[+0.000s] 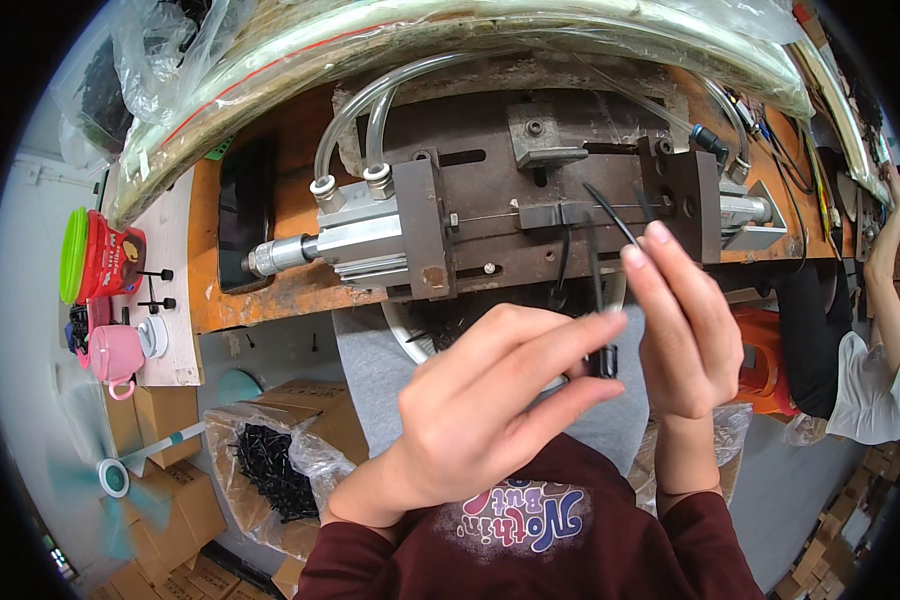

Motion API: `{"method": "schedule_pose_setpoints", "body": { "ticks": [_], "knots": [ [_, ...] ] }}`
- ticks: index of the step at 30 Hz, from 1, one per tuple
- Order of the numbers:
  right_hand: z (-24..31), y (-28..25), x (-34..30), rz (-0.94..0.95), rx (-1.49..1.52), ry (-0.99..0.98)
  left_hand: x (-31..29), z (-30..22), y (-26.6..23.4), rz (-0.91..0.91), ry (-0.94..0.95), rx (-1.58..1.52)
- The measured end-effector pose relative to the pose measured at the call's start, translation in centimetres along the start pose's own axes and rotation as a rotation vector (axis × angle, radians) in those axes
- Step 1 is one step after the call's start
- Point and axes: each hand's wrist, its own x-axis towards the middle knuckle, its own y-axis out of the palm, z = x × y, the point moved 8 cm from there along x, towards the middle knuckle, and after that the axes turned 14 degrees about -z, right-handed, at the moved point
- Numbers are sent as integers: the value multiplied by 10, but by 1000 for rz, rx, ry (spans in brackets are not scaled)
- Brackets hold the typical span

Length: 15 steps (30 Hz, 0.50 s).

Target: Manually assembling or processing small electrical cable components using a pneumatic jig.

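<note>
My left hand (500, 390) pinches a small black plastic part with a blocky head (602, 362) and a thin stem, which is blurred. To its right, my right hand (685, 330) is raised, with thumb and fingertips closed on a slim black rod (610, 212) that points up and left. Both hands are in front of a brown metal clamping fixture (470, 240). At the fixture's middle sits a small grey jaw block (542, 215), with another thin black stem (565, 262) hanging below it. Whether that stem is gripped there, I cannot tell.
Silver air cylinders (365, 245) with clear hoses flank the fixture on an orange-brown bench (205, 290). A dark phone-like slab (245, 215) lies left. Below are a carton of black parts (265, 470) and a turquoise fan (113, 478). Another person's arm (885, 250) is far right.
</note>
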Motion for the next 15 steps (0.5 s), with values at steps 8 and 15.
{"method": "schedule_pose_setpoints", "body": {
  "ticks": [8, 15],
  "knots": [
    [-22, -19, -12, -152, 48, 332, -10, 24, 23, 27, 184, 424],
    [-31, -21, -24, -261, 383, 572, 3, 18, 30, 93, 333, 611]
  ]
}}
